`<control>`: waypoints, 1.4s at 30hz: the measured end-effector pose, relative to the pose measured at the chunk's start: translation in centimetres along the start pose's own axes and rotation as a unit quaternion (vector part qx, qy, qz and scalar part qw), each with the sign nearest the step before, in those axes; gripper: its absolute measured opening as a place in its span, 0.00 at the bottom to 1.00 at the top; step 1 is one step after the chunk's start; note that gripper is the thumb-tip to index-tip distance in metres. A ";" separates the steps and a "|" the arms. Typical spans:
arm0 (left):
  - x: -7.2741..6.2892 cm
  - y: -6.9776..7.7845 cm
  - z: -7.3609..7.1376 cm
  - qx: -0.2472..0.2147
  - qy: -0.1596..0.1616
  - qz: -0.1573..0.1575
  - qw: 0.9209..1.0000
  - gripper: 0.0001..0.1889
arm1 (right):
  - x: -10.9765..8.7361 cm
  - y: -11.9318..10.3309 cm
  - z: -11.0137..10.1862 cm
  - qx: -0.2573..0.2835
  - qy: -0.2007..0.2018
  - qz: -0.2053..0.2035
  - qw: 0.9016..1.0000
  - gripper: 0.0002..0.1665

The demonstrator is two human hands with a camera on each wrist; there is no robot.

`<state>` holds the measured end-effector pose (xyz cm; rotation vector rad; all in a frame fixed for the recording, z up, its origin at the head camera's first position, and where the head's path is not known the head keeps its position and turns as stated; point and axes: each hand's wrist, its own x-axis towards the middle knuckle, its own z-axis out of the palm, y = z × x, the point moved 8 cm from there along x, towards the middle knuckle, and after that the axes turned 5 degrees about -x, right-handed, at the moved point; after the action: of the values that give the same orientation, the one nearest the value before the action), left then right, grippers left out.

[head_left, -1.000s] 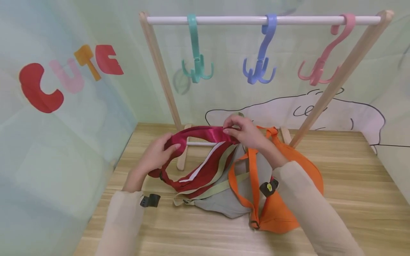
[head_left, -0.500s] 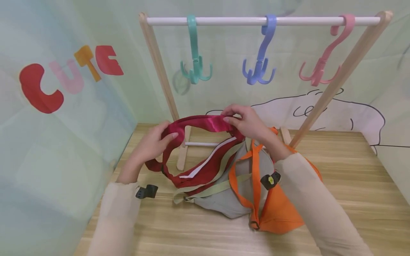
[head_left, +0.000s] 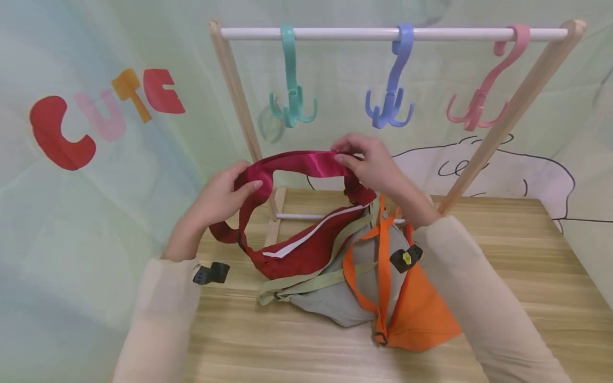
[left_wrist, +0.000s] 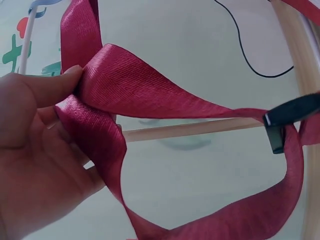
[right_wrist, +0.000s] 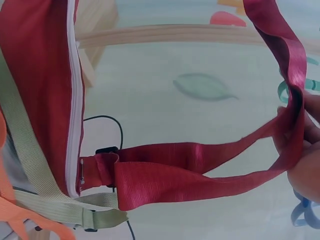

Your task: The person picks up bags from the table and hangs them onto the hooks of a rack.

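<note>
L hand [head_left: 216, 194] is pinching the red strap [head_left: 306, 162] btwn thumb & bent fingers; R hand [head_left: 372, 162] is pinching it nr its other end, thumb vs. fingertips. Both hands are closing on the strap w/ a loop hanging btwn them. Red bag [head_left: 311, 247], w/ pale zip [head_left: 306, 233], is hanging below the strap, just beside the grey bag [head_left: 330, 306]; can't tell if its bottom is touching the surface [head_left: 536, 276]. Orange bag [head_left: 423, 314] is lying R of the grey one. Green hook [head_left: 290, 69], blue hook [head_left: 395, 74] & pink hook [head_left: 490, 74] are hanging from the white rod [head_left: 345, 34] above.
</note>
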<state>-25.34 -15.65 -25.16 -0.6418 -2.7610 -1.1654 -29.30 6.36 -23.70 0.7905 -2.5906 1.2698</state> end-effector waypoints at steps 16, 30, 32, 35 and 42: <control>1.1 3.4 -2.6 0.012 0.020 0.022 0.999 0.13 | 1.3 -1.5 -2.4 -0.016 0.079 0.011 0.997 0.08; 2.2 5.6 -4.1 0.022 0.038 0.011 0.999 0.14 | 2.7 -2.2 -4.0 -0.029 0.135 0.025 0.990 0.09; 2.2 5.6 -4.3 0.018 0.044 0.009 0.999 0.14 | 2.9 -2.3 -4.1 -0.025 0.140 0.029 0.989 0.09; 2.3 5.8 -4.6 0.013 0.055 0.008 0.998 0.15 | 3.0 -2.6 -4.3 -0.020 0.150 0.038 0.988 0.09; 2.5 6.6 -5.3 0.019 0.086 0.026 0.996 0.16 | 3.4 -3.3 -5.1 -0.013 0.190 0.046 0.981 0.09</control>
<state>-25.40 -14.36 -16.46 -0.5758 -2.6016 -1.0992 -30.98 7.29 -16.98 0.3788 -2.3493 1.2636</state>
